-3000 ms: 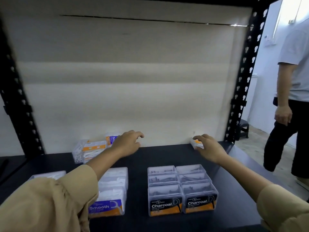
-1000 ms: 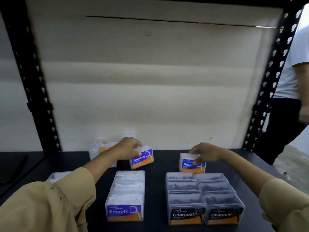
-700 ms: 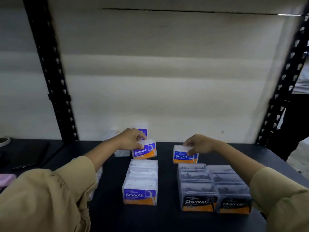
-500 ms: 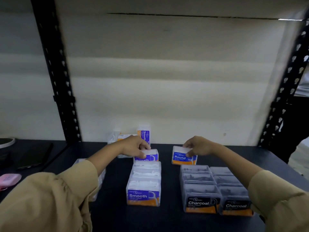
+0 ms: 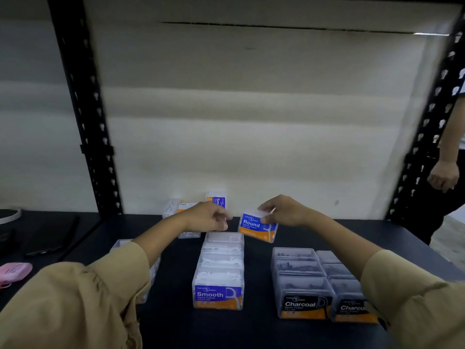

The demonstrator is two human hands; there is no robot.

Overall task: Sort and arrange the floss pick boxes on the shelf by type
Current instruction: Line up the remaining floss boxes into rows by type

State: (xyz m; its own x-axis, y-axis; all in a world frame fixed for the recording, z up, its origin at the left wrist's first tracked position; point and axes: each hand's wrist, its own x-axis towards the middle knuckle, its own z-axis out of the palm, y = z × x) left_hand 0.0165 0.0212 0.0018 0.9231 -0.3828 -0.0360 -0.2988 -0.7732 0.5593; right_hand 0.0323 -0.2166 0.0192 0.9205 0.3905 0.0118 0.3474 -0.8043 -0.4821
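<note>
Since the earlier frames, Smooth box released at the far end of the Smooth row point(image 5: 218, 270), and Round box point(image 5: 258, 227) lifted a little and tilted, label toward the viewer. Right hand point(image 5: 284, 210) now pinching the top edge of this Round box, fingers closed on the lid, box held just above the shelf point(image 5: 314, 238) at about 12 o'clock of the Charcoal boxes point(image 5: 322, 283). Left hand point(image 5: 208, 217) hovering at 12 o'clock of the Smooth row, fingers loosely curled and holding nothing, as far as can be seen. Behind it, near the back wall at 11 o'clock, a small unsorted heap of boxes point(image 5: 193, 205), one upright with a Smooth label. Half hidden under the left sleeve, another clear box point(image 5: 120, 244) at 9 o'clock of the Smooth row. Off the shelf to the left, a pink case point(image 5: 15, 272); at the far right, a second person standing. Step in hand, by judgement: sorting of the Round type, Smooth and Charcoal groups already formed. Next move probably calls for finding a free place for the Round box, perhaps between the two rows or at 9 o'clock, setting it flat with label forward, then fetching the remaining boxes from the heap.
</note>
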